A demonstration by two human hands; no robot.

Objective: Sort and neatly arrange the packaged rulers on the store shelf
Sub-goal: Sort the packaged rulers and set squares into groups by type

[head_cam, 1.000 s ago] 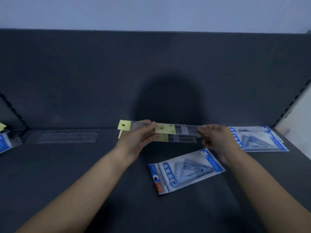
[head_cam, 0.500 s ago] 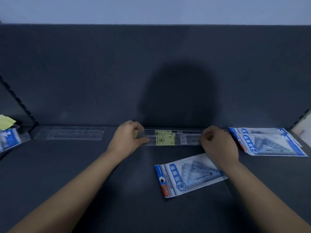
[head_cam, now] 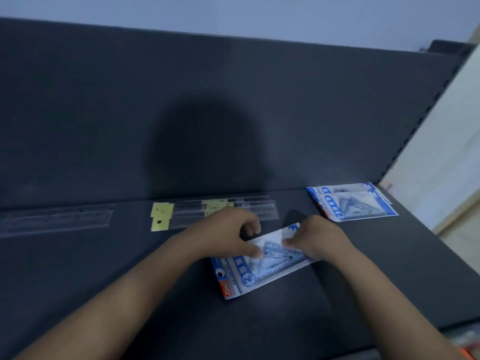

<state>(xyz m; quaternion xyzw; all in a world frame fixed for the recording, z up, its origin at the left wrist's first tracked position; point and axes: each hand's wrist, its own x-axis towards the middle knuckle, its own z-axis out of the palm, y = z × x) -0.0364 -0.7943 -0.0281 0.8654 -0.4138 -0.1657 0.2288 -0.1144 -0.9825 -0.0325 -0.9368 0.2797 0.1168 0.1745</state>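
Head view: 1 dark back panel [head_cam: 104, 113] fills most of the frame, with 1 dark shelf [head_cam: 104, 281] below it. 2 bare forearms reach in from the bottom edge.

At far left, against the back panel, lie clear rulers [head_cam: 52, 219] end to end with the shelf's length; blur hides how many. Near the middle, also along the back, sit yellow-tagged rulers [head_cam: 187, 215], at least 2 overlapping, their tags at the left end.

3 blue packs are in sight. 2 form a stack [head_cam: 355, 203] at the far right rear corner, the top one shifted slightly forward. The 3rd pack [head_cam: 259, 271] lies flat and slanted at mid-shelf, in front of the yellow-tagged rulers and apart from them, its red end nearest the camera.

The left grip [head_cam: 226, 229] holds this pack narrowly: thumb on top, fingers curled at its far edge. The right grip [head_cam: 319, 237] covers the pack's right end with bent fingertips on its face; whether it clasps it I cannot tell.
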